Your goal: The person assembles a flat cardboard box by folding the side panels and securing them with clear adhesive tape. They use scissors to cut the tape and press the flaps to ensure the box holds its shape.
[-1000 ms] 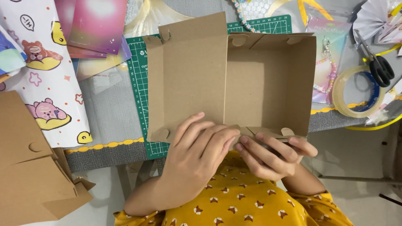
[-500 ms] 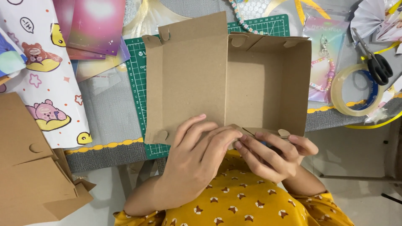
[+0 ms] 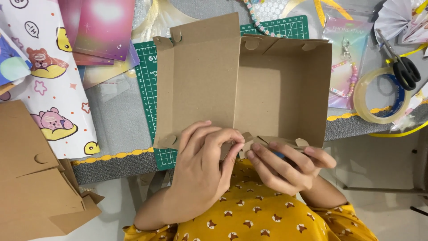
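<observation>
Two hands at near wall of brown cardboard box (image 3: 249, 85) on green cutting mat (image 3: 149, 85). Left hand (image 3: 200, 174) fingers pinch flap; right hand (image 3: 285, 167) fingers grasp wall edge. Advice: press tab squarely into slot, keep wall upright.

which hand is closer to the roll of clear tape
Right. The right hand is at the box's near edge, left of and below the tape roll; the left hand is farther left.
</observation>
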